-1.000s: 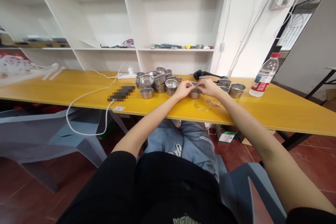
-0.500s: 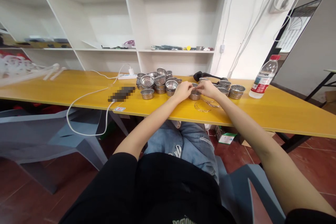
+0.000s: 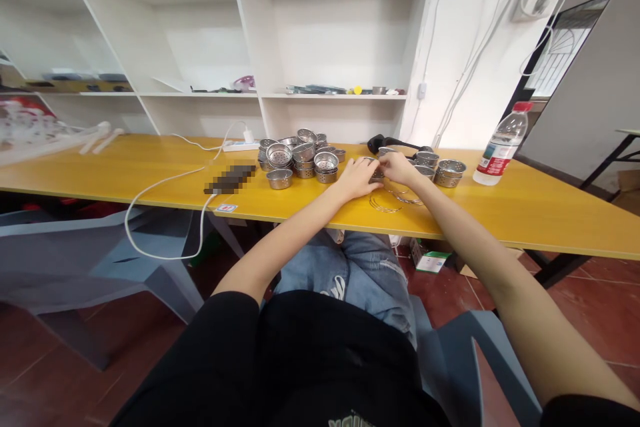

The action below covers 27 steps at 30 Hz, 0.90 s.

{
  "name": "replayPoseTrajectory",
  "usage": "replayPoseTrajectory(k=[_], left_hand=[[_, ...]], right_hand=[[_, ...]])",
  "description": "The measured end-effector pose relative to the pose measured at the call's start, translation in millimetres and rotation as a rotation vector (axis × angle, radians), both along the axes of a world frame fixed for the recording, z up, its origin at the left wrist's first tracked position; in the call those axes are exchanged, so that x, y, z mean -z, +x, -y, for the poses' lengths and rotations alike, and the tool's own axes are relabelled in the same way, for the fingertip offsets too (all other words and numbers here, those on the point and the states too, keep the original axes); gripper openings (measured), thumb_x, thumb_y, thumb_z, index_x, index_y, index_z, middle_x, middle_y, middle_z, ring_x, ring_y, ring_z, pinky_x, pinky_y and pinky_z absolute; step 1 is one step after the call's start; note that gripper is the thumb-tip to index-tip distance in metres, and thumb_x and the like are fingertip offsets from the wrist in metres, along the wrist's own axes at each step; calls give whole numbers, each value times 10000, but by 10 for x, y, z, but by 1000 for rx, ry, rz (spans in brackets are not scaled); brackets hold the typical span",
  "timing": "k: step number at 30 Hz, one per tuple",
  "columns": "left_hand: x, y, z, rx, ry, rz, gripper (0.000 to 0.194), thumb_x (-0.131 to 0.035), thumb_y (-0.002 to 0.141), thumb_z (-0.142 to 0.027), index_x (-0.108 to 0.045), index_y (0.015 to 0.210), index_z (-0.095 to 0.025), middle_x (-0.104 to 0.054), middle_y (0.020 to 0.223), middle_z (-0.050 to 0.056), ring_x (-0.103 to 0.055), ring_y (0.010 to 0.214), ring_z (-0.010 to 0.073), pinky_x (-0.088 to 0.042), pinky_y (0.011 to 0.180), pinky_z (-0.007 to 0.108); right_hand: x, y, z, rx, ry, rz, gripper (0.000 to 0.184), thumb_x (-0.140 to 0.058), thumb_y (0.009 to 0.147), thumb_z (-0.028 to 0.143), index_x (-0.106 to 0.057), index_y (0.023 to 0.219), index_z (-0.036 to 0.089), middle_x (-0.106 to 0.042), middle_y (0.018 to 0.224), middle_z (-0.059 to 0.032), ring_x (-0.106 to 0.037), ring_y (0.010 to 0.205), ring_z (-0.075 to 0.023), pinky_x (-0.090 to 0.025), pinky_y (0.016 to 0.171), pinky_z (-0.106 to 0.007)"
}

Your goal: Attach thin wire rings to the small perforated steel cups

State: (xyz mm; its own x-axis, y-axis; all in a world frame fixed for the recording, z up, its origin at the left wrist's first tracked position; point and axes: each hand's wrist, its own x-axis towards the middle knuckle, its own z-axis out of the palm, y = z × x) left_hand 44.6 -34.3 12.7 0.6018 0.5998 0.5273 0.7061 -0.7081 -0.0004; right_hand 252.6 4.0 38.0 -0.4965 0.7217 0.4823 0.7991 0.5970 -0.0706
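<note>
My left hand (image 3: 359, 178) is wrapped around the near side of a small metal strainer basket (image 3: 377, 175), steadying it on the table. My right hand (image 3: 396, 168) has its fingers closed at the same basket's right rim; what they pinch, if anything, is too small to make out. Most of the basket is covered by the hands. Thin wire rings (image 3: 384, 207) lie on the table just below. Left of my hands stands a cluster of perforated strainer baskets (image 3: 303, 153), some stacked. More strainer baskets (image 3: 449, 175) stand to the right.
A water bottle (image 3: 501, 147) with a red cap stands on the right of the yellow table (image 3: 540, 213). Behind the baskets lies a black long-handled object (image 3: 395, 143). A white cable (image 3: 131, 213) loops over the front edge near a pixelated dark object (image 3: 231, 179).
My left hand has shifted from pinching at the basket's rim to curling around its side, fingers more spread. My right hand stays by the rim, slightly farther right.
</note>
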Motion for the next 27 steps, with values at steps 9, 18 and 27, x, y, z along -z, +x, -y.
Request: replayPoseTrajectory(k=[9, 18, 27], left_hand=[[2, 2, -87, -34, -17, 3, 520, -712, 1019, -416, -610, 1442, -130, -728, 1394, 241, -602, 1367, 421, -345, 1150, 511], [-21, -2, -76, -75, -31, 1, 453, -698, 1012, -414, -647, 1368, -138, -757, 1319, 231, -640, 1320, 431, -352, 1160, 545], [-38, -14, 0, -141, -41, -54, 394, -620, 1026, -300, -607, 1386, -139, -711, 1415, 229, -622, 1375, 417, -399, 1167, 556]], right_hand=[[-41, -110, 110, 42, -45, -62, 266, -548, 921, 187, -782, 801, 145, -743, 740, -100, -578, 689, -219, -464, 743, -348], [-59, -135, 141, 2, -101, 14, 244, -541, 874, 175, -768, 793, 143, -721, 731, -77, -563, 688, -201, -422, 719, -326], [-35, -134, 108, -76, -100, 17, 218, -596, 904, 224, -758, 785, 138, -786, 836, -114, -633, 749, -221, -467, 754, -324]])
